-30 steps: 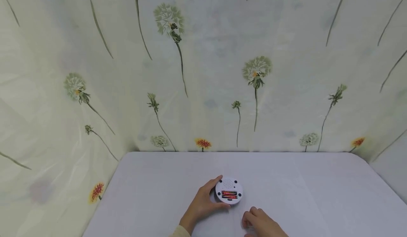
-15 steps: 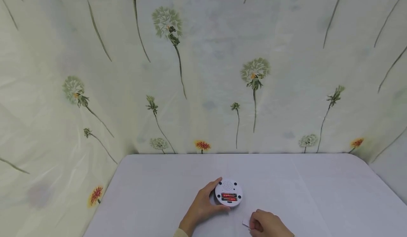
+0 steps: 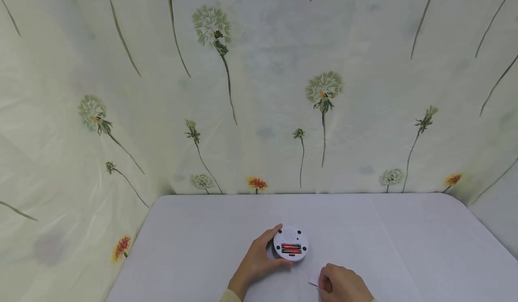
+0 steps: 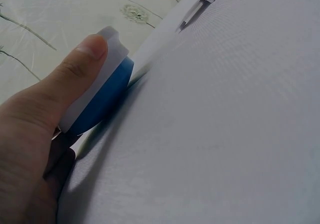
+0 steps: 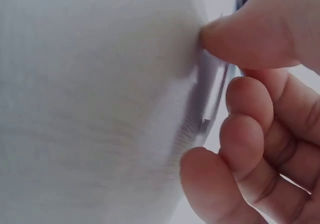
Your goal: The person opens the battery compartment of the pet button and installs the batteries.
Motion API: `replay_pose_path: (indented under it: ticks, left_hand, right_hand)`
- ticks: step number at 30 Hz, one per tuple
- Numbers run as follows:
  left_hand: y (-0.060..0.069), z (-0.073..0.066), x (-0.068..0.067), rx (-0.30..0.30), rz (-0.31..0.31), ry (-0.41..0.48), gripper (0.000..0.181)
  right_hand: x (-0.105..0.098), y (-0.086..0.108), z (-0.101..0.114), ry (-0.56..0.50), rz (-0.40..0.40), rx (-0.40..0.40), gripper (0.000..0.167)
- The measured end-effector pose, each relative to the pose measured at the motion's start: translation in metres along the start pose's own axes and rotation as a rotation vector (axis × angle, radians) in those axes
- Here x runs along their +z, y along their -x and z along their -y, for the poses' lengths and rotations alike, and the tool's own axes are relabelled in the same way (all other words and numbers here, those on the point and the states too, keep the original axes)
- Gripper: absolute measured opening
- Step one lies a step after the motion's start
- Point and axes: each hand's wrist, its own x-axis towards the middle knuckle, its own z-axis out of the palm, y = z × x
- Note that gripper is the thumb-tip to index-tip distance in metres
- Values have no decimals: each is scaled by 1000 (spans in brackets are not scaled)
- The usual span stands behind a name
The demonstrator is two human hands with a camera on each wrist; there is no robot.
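Observation:
A round white battery-powered device (image 3: 289,236) lies with its underside up, showing speaker holes, dark feet and a compartment with two red batteries (image 3: 291,248). My left hand (image 3: 259,258) grips its left side between thumb and fingers. In the left wrist view, the device's blue part (image 4: 109,100) shows beneath the white rim, tilted against the cloth. Closer to me, my right hand (image 3: 344,284) pinches a small white battery cover (image 3: 313,282) at the tabletop, right of the device and apart from it. In the right wrist view, the fingers are curled and the cover (image 5: 216,86) is partly hidden.
White cloth covers the table (image 3: 404,239). Behind its far edge hangs a pale curtain (image 3: 267,90) printed with dandelions, which also runs along the left side.
My right hand has shifted slightly right and turned, so the white cover now shows at its fingertips. The left hand keeps its grip on the device in about the same place.

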Motion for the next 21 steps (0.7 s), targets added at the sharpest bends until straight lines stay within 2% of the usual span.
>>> replay_pose_path:
  ticks: [4, 7, 14, 21]
  left_hand:
    - [0, 0, -1, -8, 2, 9, 97]
    - [-1, 0, -1, -7, 2, 10, 97]
    - [0, -3, -1, -2, 4, 8, 97]
    - [0, -3, -1, -9, 7, 10, 97]
  right_hand:
    - [1, -1, 0, -13, 0, -1, 18]
    - [1, -1, -2, 6, -40, -46, 18]
    - [0, -1, -4, 59, -145, -145, 20]
    - [-2, -4, -2, 47, -312, -211, 22]
